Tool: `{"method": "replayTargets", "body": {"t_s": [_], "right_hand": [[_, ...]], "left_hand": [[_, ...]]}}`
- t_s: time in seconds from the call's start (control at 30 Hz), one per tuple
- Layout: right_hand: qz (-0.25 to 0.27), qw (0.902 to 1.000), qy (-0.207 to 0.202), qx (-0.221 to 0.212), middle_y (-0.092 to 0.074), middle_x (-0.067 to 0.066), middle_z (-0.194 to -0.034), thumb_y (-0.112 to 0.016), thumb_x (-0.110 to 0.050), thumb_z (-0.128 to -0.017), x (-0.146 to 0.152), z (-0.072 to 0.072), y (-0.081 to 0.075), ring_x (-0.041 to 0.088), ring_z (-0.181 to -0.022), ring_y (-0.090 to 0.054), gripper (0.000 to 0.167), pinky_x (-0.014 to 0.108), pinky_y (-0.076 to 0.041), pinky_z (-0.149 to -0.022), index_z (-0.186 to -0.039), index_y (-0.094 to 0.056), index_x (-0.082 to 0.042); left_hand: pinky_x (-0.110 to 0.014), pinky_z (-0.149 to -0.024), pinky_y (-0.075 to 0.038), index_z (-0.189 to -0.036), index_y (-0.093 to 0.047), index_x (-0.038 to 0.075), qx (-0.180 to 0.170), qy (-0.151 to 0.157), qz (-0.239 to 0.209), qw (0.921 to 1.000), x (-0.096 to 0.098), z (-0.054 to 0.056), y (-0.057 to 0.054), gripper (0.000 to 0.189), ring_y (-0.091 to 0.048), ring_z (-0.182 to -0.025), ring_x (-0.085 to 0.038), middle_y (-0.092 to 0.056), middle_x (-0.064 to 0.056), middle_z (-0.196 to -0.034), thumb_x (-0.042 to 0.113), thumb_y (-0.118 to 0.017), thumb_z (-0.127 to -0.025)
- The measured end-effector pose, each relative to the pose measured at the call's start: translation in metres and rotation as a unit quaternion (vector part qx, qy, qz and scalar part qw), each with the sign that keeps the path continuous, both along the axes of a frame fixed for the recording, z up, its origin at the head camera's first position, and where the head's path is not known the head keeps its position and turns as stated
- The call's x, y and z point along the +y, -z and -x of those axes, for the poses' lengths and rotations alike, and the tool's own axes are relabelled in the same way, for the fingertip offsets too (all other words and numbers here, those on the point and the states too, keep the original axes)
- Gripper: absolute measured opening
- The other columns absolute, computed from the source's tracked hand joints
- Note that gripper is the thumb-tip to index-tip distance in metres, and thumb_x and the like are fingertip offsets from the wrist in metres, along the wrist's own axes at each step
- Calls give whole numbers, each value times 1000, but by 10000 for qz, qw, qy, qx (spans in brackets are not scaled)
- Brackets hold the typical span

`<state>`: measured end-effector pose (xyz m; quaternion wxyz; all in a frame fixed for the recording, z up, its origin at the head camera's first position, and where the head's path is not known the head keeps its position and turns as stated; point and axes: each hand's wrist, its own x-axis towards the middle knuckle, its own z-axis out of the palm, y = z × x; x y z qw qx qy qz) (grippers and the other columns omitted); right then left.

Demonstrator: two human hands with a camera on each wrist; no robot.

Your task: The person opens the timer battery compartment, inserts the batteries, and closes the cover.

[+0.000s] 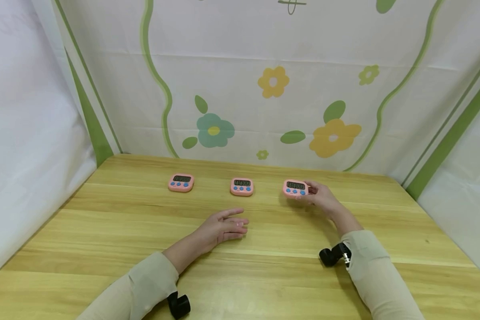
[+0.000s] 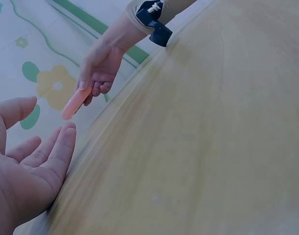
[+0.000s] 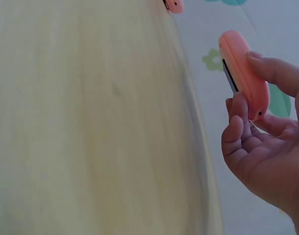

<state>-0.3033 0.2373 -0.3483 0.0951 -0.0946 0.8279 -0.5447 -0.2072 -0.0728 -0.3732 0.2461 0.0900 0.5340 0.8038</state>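
Observation:
My right hand (image 1: 322, 198) holds a pink digital timer (image 1: 295, 189) by its right side, screen and blue buttons facing me. In the right wrist view, the thumb and fingers of that hand (image 3: 272, 132) pinch the pink timer (image 3: 245, 76) edge-on. A second pink timer (image 1: 242, 187) lies in the middle of the row, and a third timer (image 1: 181, 182) lies to the left. Nearer to me, my left hand (image 1: 220, 229) hovers with fingers spread and nothing in it. The left wrist view shows this hand's (image 2: 37, 161) palm and loosely extended fingers.
The wooden table (image 1: 264, 284) reaches back to a white cloth wall (image 1: 240, 98) printed with flowers. White cloth sides (image 1: 32, 133) flank it left and right. A black wrist camera (image 1: 335, 255) is strapped at the right cuff, another camera (image 1: 179, 306) at the left.

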Motion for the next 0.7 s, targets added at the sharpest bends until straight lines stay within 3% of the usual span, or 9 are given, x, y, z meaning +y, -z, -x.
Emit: {"method": "replayTargets", "body": {"t_s": [0.4, 0.7], "right_hand": [[-111, 9981, 265, -552, -47, 20, -110, -66, -11, -76, 16, 12, 9, 16, -64, -46, 70, 26, -45, -54, -134, -27, -2], [-392, 9975, 277, -520, -46, 19, -104, -65, -10, -76, 20, 16, 13, 15, -57, -40, 70, 24, -39, -50, -134, -26, -1]], "left_hand": [[-36, -82, -44, -132, -28, -2, 50, 46, 28, 10000, -1, 1, 3, 56, -52, -97, -31, -44, -25, -119, 2, -55, -83], [-36, -81, -44, -132, -28, -3, 24, 13, 59, 10000, 0, 1, 2, 54, -53, -97, -32, -46, -25, -117, 1, -54, -84]]}}
